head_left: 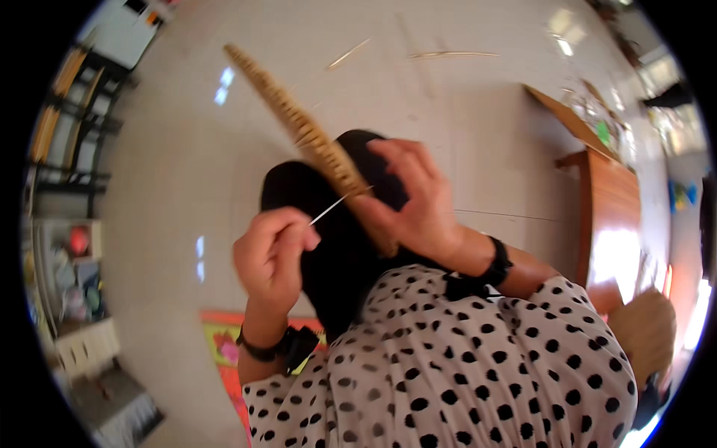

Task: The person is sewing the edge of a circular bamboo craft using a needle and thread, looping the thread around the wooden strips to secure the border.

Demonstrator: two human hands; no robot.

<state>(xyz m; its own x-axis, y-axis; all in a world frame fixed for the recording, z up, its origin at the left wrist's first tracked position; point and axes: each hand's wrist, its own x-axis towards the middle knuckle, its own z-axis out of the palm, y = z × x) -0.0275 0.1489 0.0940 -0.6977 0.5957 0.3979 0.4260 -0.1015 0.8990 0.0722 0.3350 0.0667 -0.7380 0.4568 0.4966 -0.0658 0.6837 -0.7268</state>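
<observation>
A long, narrow tan piece [299, 127] with a row of dark, slot-like marks lies slanting across my lap, its far end tapering over the floor; I cannot tell what it is. My left hand [272, 250] is closed on a thin, whitish, needle-like rod [328, 210], whose tip meets the tan piece near its lower part. On the other side, my right hand [414, 198] has its fingers stretched out and apart, with the thumb against the tan piece. Motion blurs both hands somewhat.
Thin straw-coloured strips [453, 54] lie on the shiny tiled floor ahead. To the right stands a brown wooden table [606, 216] with a cardboard flap [565, 119]. Shelving [71, 287] and dark-framed furniture [78, 123] line the left; a colourful mat [224, 340] lies beside me.
</observation>
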